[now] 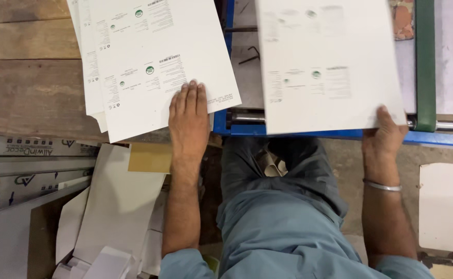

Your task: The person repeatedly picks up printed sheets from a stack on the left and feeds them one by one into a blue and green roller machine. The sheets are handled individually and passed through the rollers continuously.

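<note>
Left hand point(188, 121) lies flat — fingers point(191, 95) straight, together — on the stack of printed sheets point(159, 62) on the wooden tabletop point(25, 93); right hand point(386, 135) pinches a single printed sheet point(329, 67) by its corner.

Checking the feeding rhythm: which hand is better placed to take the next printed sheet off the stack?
Probably the left hand: it lies flat on the stack of printed sheets on the wooden table. The right hand is occupied, its grip on the sheet over the blue machine.
</note>
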